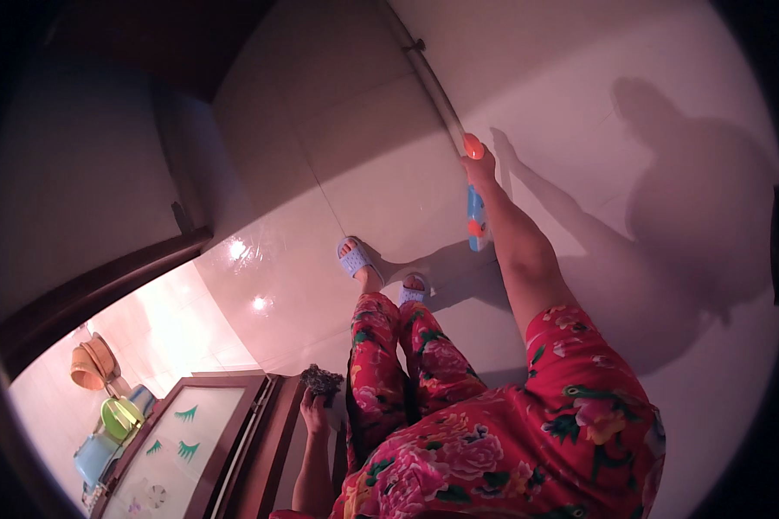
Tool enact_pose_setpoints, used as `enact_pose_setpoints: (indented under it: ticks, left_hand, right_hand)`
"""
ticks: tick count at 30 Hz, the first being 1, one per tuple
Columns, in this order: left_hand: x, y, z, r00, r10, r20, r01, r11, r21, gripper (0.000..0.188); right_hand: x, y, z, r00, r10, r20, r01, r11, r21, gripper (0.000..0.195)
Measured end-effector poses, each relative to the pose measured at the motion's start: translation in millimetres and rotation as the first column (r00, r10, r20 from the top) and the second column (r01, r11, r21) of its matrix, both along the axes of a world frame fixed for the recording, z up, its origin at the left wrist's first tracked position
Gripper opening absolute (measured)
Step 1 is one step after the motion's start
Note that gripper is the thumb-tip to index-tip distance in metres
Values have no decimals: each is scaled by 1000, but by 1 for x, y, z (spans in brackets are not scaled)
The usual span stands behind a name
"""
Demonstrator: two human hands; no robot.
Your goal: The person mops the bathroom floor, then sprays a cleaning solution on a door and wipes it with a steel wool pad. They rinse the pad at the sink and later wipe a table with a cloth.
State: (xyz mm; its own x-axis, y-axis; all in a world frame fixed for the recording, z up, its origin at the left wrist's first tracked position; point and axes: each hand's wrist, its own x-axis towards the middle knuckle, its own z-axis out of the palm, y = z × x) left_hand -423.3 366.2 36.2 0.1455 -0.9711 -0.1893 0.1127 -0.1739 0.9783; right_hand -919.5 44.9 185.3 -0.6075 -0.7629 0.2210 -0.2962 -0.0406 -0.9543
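Observation:
My right hand (479,165) reaches forward and is closed around a blue and orange plastic object (476,214); its exact kind is unclear. An orange end shows above the fist, and the blue part shows below it. A long pale pole or pipe (438,91) runs up from that hand; whether it joins the object, I cannot tell. At the lower left, my left hand (315,410) holds a dark, crumpled clump (322,383), material unclear, beside a brown door frame.
My feet in pale slippers (355,259) stand on glossy floor tiles (285,214). To the left are a dark wooden edge (104,292) and a brown-framed door panel (175,441) with green decals. Beyond it hang orange-brown buckets (89,366), a green basin (121,418) and a blue basin (95,457).

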Motion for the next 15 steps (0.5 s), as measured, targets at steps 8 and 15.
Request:
enact_pose_setpoints:
  ticks: [8, 15]
  left_hand:
    - [36, -13, 1, 999, -37, 25, 39, 995, -96, 20]
    - [37, -51, -27, 977, -102, 187, 133, 978, -162, 22]
  right_hand:
    - [-6, 90, -79, 998, -39, -42, 34, 992, -125, 37]
    - [-52, 136, -151, 911, -286, -296, 372, 881, 292, 48]
